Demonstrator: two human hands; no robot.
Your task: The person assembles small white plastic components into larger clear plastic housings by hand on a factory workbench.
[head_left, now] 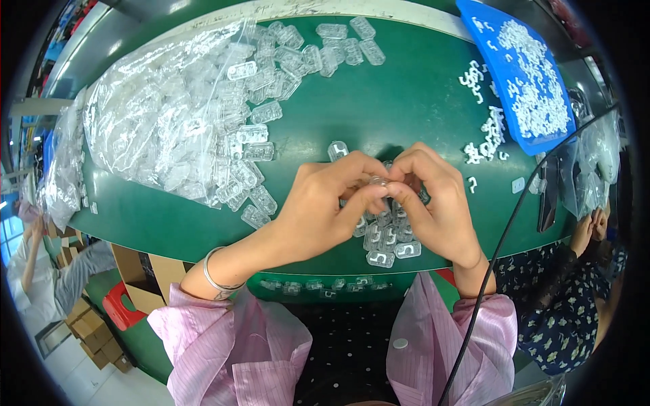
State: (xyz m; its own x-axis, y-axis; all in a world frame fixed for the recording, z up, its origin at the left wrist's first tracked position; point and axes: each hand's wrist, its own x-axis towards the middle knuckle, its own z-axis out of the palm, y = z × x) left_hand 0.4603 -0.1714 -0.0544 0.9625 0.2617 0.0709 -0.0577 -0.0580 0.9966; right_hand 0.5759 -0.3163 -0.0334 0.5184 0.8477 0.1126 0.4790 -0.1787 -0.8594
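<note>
My left hand (338, 196) and my right hand (428, 196) meet over the green table. Between their thumbs and fingertips they pinch one small clear plastic case (378, 181), mostly covered by the fingers. Below and behind the hands lies a group of similar clear cases (380, 258), several with a white hook-shaped piece inside. Another case with a white piece (337, 150) rests just beyond my left fingers. Loose white hook-shaped pieces (493, 132) are scattered to the right of my right hand, one of them (472, 184) lying apart.
A large clear bag (156, 115) spills clear cases (267, 111) over the table's left side. At the far right a blue tray (497, 74) holds many white pieces. A black cable (504, 237) crosses on the right, near a dark flat object (548, 193). Other people sit at both sides.
</note>
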